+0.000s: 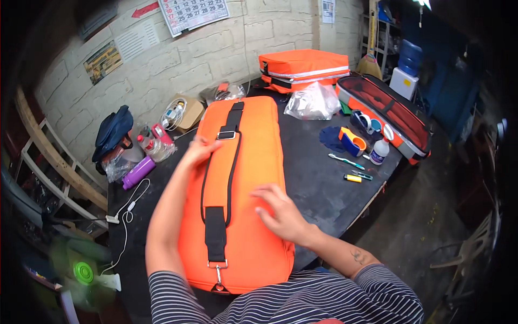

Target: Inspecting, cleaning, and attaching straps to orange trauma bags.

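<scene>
A long bright orange padded bag lies lengthwise in front of me on the black table. An orange shoulder strap with black edging and black webbing runs along its top. A metal buckle sits at the strap's far end, and a metal snap hook fastens the near end. My left hand is at the strap's left edge just below the buckle, with thumb and fingers apart. Over the right half of the bag, my right hand has its fingers spread and holds nothing.
Another orange bag stands at the back, beside an opened orange case. A clear plastic bag, a spray bottle, a toothbrush and orange tape lie right. Left are a purple bottle and a green fan.
</scene>
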The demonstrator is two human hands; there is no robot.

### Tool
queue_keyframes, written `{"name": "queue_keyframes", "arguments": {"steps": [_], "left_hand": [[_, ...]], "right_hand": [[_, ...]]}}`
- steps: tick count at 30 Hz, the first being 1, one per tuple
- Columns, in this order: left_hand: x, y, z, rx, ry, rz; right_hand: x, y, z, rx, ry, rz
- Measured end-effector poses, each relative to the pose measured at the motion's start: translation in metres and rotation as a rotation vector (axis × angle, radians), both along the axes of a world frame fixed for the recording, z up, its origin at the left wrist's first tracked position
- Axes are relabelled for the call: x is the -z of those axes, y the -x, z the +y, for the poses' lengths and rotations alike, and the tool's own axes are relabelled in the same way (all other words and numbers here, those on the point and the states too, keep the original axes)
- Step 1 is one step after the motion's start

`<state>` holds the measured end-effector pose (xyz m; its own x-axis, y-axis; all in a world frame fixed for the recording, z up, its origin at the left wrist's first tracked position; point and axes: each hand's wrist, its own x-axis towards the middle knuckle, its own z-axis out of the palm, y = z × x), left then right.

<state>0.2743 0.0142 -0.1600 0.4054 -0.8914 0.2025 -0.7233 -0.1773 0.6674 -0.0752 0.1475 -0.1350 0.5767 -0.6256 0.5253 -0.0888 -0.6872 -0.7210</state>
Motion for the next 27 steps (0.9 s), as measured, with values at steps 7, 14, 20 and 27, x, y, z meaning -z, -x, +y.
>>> {"name": "queue_keyframes", "arguments": {"steps": [7,14,20,27], "left_hand": [[-0.038,-0.07,0.15,-0.028,-0.332,0.258],[0.038,0.02,0.251,0.365,-0.167,1.5],[0.003,0.131,0.216,0.572,0.143,1.756],[0.078,0.298,0.151,0.196,0.238,0.978]], "right_hand": [[0.102,0.049,-0.019,0.292,-0.461,-0.03],[0.091,0.016,-0.024,-0.032,-0.713,-0.409],[0.007,0.083,-0.115,-0.025,-1.114,-0.271],[0.005,0.194,-0.234,0.141,-1.202,0.17]]}}
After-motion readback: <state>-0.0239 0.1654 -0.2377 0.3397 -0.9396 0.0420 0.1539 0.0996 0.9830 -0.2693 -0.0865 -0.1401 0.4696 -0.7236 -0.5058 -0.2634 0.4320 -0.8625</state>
